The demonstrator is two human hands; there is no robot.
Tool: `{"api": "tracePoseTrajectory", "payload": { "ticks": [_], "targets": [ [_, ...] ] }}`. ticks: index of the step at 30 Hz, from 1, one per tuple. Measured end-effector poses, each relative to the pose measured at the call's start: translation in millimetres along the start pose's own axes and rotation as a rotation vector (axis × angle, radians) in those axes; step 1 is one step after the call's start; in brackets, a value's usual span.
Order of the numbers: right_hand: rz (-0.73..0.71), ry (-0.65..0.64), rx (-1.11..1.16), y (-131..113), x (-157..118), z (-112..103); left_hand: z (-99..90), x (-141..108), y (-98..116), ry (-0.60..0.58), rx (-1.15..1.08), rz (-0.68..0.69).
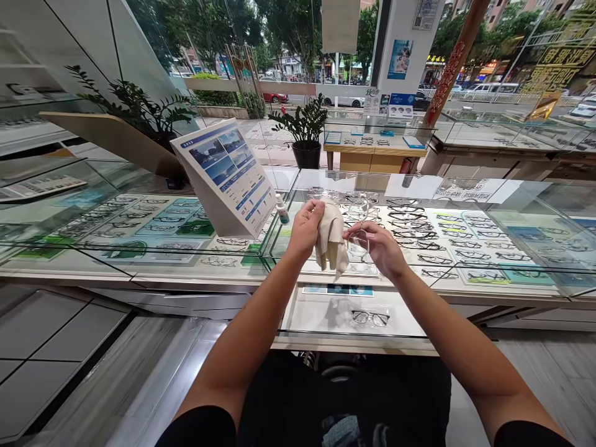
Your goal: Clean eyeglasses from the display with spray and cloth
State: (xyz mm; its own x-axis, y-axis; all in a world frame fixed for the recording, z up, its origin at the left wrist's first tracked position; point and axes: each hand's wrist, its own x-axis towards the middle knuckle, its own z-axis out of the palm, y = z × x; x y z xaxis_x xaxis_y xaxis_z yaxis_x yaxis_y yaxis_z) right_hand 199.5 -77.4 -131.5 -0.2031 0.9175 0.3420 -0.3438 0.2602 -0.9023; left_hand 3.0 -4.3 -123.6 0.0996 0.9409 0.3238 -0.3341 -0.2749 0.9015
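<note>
My left hand [305, 231] is closed on a beige cleaning cloth [331, 233] with a zigzag edge, which hangs down over the glass counter. Beside it, my right hand [379, 248] pinches a pair of eyeglasses [362, 241] with a thin, pale frame, held upright close to the cloth. Part of the glasses blends into the display behind, so their full outline is hard to make out. A small white spray bottle [282, 210] stands on the counter just left of my left hand.
Under the glass top [326, 180] lie rows of eyeglasses [412, 223]. A standing desk calendar [228, 177] is at the left. Nearer me, bagged eyeglasses [370, 318] lie in a white drawer [316, 316]. A potted plant [306, 133] stands beyond the counter.
</note>
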Motion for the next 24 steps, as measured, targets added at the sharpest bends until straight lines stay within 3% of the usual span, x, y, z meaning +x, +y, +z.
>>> {"api": "tracePoseTrajectory", "payload": {
  "ticks": [6,14,24],
  "targets": [
    [0.118,-0.040,0.086,-1.2,0.2,-0.3,-5.1,3.4,3.2,0.014,-0.068,-0.057],
    [-0.043,0.089,-0.014,-6.5,3.2,-6.9,-8.5,6.2,4.4,0.034,-0.057,-0.034],
    [-0.081,0.156,-0.129,-6.1,10.2,-25.8,-14.1,6.8,12.8,-0.029,0.074,-0.019]
  ]
}}
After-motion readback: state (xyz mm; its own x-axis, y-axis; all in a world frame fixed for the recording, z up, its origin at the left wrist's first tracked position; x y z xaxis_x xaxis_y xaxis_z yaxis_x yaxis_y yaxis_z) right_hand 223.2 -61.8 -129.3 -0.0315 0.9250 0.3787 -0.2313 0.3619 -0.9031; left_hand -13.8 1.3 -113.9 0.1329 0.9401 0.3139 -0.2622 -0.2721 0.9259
